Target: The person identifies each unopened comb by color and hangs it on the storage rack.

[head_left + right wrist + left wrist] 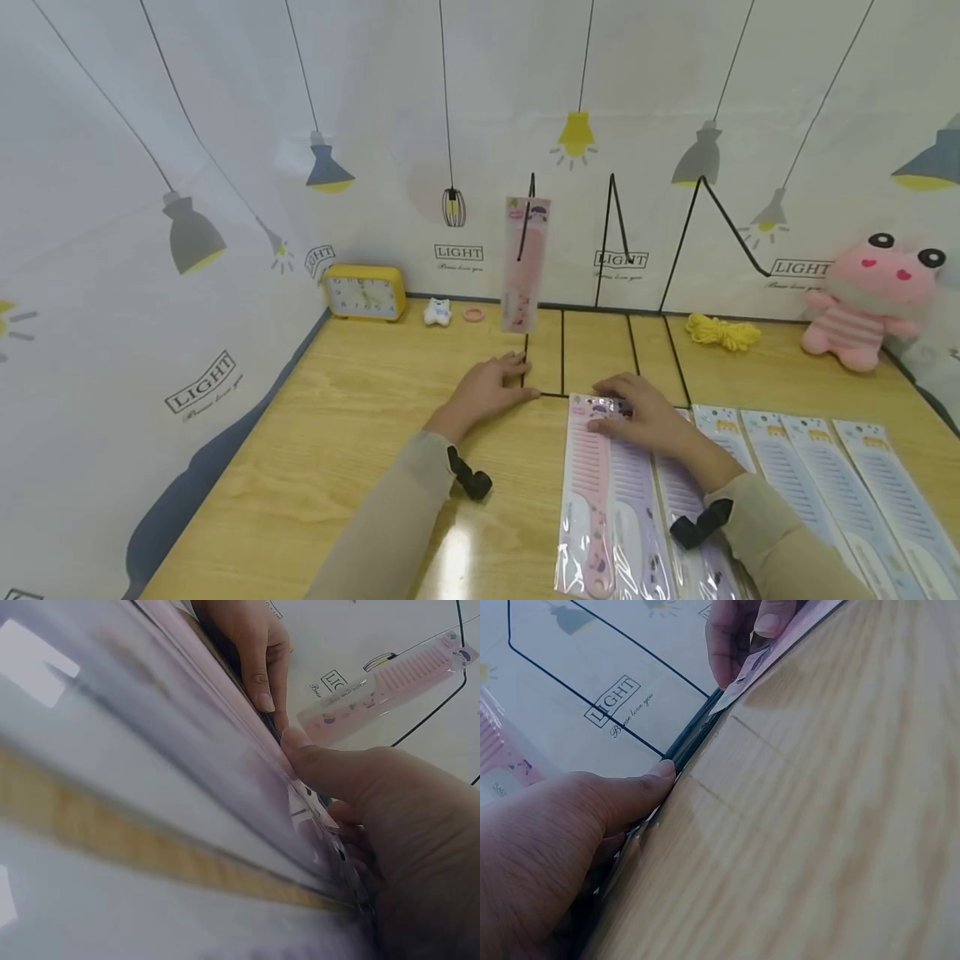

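My left hand (483, 396) is at the near left corner of the black wire rack (563, 354), its thumb touching the front rod and its fingers reaching over the left side rod. A packaged pink comb (528, 267) hangs from the rack's left hook. On the table, my right hand (652, 417) pinches the top of another packaged pink comb (587, 492), the leftmost in a row. Its thumb lies on the wrapper's face and its fingers bend over the far edge. Packaged lilac combs (633, 517) lie beside it, partly beneath the right hand and forearm.
Several packaged blue combs (847, 492) continue the row rightward. Along the wall stand a yellow clock (365, 293), a small white figure (437, 312), a pink ring (473, 314), a yellow yarn bundle (722, 332) and a pink plush toy (862, 304). The rack's other hooks (612, 187) hold nothing.
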A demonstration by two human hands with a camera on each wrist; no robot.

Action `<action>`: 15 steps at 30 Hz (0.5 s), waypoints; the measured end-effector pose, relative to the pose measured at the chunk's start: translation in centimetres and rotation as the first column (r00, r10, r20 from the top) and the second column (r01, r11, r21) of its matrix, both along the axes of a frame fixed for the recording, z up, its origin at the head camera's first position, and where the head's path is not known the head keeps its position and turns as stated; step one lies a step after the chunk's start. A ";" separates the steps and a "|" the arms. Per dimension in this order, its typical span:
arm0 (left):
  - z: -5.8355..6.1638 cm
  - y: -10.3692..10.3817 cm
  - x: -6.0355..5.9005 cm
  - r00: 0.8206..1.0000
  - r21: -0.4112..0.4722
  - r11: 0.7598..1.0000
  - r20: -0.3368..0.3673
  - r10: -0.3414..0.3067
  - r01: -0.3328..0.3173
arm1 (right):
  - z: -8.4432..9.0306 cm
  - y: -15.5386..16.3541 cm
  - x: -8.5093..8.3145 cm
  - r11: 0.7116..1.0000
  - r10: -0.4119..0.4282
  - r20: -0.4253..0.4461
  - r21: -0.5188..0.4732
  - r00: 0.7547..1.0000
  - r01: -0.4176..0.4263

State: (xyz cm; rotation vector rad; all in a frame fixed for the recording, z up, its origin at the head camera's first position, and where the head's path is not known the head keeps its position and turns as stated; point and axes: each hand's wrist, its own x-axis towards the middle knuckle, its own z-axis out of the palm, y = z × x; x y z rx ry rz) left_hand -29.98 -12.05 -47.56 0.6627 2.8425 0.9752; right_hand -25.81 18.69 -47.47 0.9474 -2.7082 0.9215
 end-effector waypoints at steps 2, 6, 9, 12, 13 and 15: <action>0.0 -0.1 0.1 1.000 0.003 1.000 -0.002 0.001 -0.001 | 0.0 -0.1 0.0 1.000 -0.013 0.006 0.016 1.000 0.013; 0.0 -0.2 0.1 1.000 0.004 1.000 -0.010 0.003 -0.003 | 0.1 -0.4 -0.1 0.999 -0.035 0.023 0.041 0.999 0.034; 0.1 -0.3 0.1 1.000 0.000 1.000 -0.010 0.007 -0.007 | 0.2 -0.6 -0.1 0.998 -0.048 0.050 0.041 0.998 0.046; 0.0 -0.3 0.1 1.000 0.001 1.000 -0.001 0.006 -0.006 | 0.2 -0.7 0.0 0.998 -0.062 0.074 0.019 0.995 0.061; 0.0 -0.3 0.1 1.000 0.002 1.000 0.002 0.002 -0.002 | 0.1 -0.7 0.0 0.998 -0.066 0.076 0.011 0.995 0.065; 0.0 -0.2 0.0 1.000 0.002 1.000 0.003 -0.007 0.007 | 0.0 -0.5 0.1 0.997 -0.071 0.068 -0.003 0.995 0.072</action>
